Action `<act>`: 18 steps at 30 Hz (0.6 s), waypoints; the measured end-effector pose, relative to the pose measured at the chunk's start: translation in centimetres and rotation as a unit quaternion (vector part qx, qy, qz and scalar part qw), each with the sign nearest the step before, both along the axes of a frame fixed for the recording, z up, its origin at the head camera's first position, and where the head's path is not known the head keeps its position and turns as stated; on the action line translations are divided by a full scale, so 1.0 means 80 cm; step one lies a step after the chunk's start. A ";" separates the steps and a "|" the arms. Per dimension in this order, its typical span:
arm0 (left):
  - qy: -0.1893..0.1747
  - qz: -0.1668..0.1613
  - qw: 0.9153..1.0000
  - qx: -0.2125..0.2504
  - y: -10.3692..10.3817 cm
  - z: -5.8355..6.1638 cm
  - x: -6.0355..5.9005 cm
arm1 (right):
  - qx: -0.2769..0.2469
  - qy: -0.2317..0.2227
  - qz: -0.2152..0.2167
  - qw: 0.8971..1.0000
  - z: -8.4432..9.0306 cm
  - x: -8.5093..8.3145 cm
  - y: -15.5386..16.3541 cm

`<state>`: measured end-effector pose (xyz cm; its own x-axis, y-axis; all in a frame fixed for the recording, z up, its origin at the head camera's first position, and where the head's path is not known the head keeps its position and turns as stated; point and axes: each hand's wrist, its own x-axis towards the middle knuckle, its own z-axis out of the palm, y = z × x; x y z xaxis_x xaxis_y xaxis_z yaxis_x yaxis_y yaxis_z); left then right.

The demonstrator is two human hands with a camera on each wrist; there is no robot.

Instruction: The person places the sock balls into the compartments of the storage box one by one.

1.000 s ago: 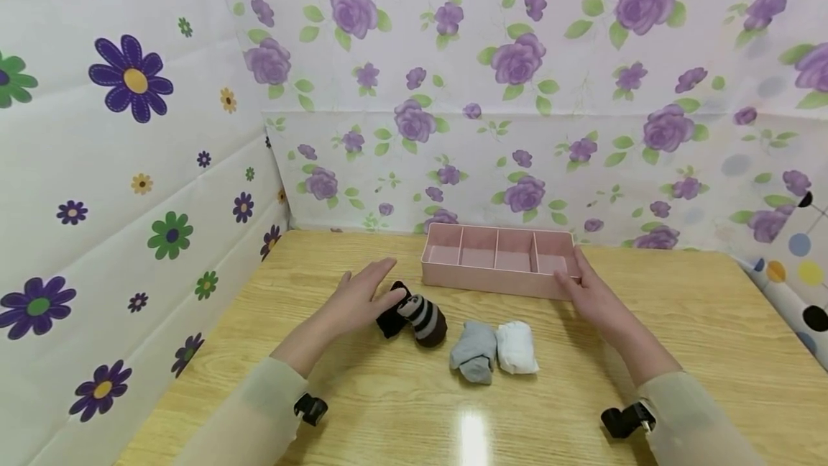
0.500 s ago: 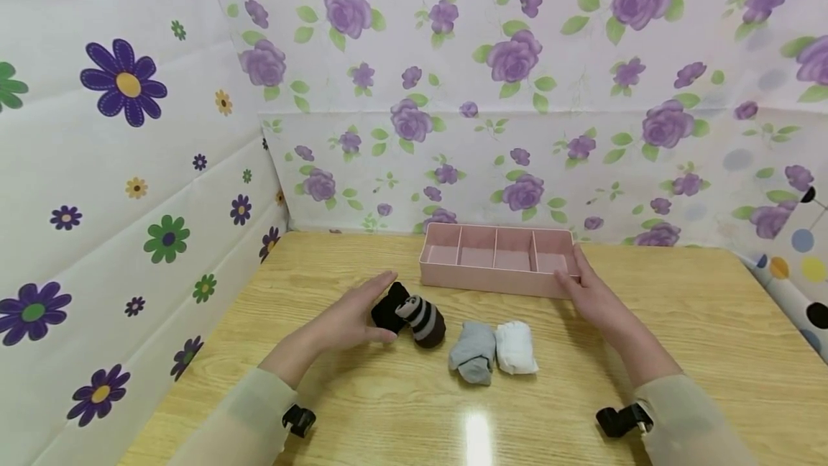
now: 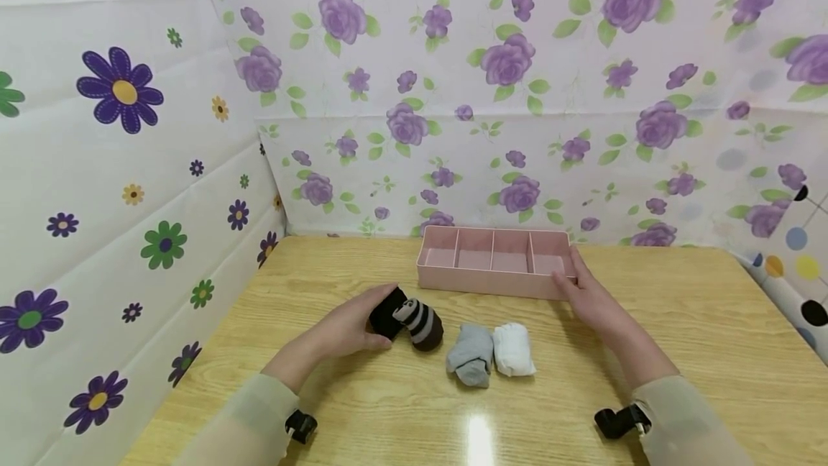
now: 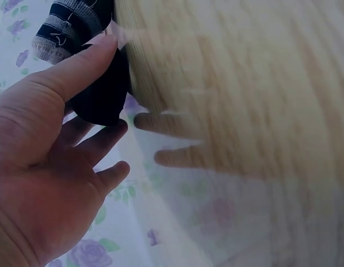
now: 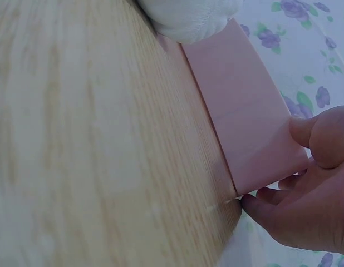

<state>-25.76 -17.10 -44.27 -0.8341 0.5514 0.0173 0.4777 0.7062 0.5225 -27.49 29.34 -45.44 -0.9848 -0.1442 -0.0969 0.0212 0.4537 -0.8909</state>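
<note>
A: Pink tray (image 3: 494,282) at back centre of wooden table (image 3: 679,351), long side facing forward. Four compartments in a row, split by three dividers. Only pink floor visible in each; near wall hides the front strip of every compartment.

B: Socks relative to tray?

A: All outside it, in a row just in front. Black sock bundle (image 3: 386,313) furthest left, in front of tray's left end. Striped sock bundle (image 3: 423,322) touching it on the right. Then grey sock bundle (image 3: 471,352) and white sock bundle (image 3: 513,348), side by side, touching, in front of tray's middle. Small gap between striped and grey.

B: Left hand?

A: Left hand (image 3: 352,322) wrapped round black bundle from its left side. Thumb on near side, fingers curved over the far side. Left wrist view confirms: thumb (image 4: 77,69) pressed on black fabric, fingers behind it, striped bundle just beyond. Bundle resting on table, not lifted as far as visible.

B: Right hand?

A: Right hand (image 3: 591,300) at tray's right front corner. Thumb against front wall, fingers curled round the end wall. Right wrist view: thumb (image 5: 322,136) on pink wall, fingertips at corner near table surface. Light hold on the corner, tray flat on table. White bundle visible further along the same wall, apart from hand.
</note>
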 end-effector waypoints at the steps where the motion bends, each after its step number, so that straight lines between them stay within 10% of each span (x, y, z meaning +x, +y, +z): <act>1: 0.001 0.005 1.000 -0.004 0.000 -0.001 0.000 | 0.002 0.000 0.000 1.000 0.000 0.000 0.000; 18: 0.044 0.027 0.998 -0.027 0.005 -0.001 0.001 | 0.003 0.004 -0.005 1.000 -0.002 -0.004 0.000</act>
